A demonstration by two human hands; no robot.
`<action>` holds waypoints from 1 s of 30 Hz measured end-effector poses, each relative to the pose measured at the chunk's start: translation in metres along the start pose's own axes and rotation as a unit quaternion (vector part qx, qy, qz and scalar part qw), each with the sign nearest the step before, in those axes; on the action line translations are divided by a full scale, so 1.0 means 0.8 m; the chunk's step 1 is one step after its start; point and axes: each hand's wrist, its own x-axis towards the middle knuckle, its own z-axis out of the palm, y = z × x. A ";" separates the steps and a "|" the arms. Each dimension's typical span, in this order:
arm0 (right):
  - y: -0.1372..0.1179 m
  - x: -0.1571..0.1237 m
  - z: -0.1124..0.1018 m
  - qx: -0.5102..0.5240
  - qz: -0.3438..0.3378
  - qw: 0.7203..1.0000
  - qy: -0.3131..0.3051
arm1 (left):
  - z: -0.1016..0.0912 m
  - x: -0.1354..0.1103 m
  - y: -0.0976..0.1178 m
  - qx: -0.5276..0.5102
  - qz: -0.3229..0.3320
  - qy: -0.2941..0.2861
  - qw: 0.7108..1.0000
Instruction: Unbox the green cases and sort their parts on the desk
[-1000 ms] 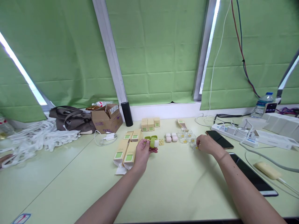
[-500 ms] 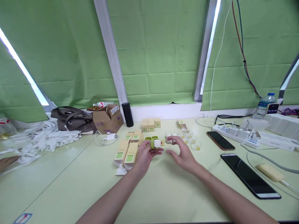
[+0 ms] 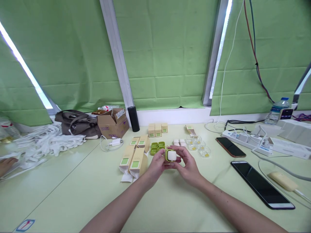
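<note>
Between my two hands is a small green square case with a white rounded block point(image 3: 172, 156) set in it, tilted up towards me. My left hand point(image 3: 155, 169) grips its left side, thumb and fingers closed around it. At the right side and top edge, the fingers of my right hand point(image 3: 190, 168) close on the same case. Several empty green square cases point(image 3: 154, 150) lie just behind my left hand. White rounded pieces point(image 3: 179, 141) are grouped beyond my right fingers, next to clear plastic covers point(image 3: 204, 152) with yellow marks.
Cream cartons with green squares point(image 3: 138, 158) lie left of my hands; smaller cartons point(image 3: 157, 130) stand behind. A phone point(image 3: 262, 184), another phone point(image 3: 230, 146) and a power strip point(image 3: 247, 140) occupy the right. Another person's hand point(image 3: 7, 165) touches white straps point(image 3: 48, 139) at far left.
My right hand has come in from the right and closed on the case. My left hand has carried the case slightly right and down. Another person's hand has appeared at the left edge.
</note>
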 end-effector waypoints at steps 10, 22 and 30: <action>0.016 0.003 -0.011 0.080 -0.001 0.996 0.029 | -0.021 0.005 -0.021 0.268 0.128 0.066 0.952; 0.013 0.005 -0.002 0.157 0.078 0.984 0.025 | -0.025 -0.009 -0.007 0.554 0.430 0.044 0.711; 0.023 0.008 -0.004 0.104 0.108 0.989 0.000 | -0.035 -0.002 -0.009 0.584 0.463 0.064 0.663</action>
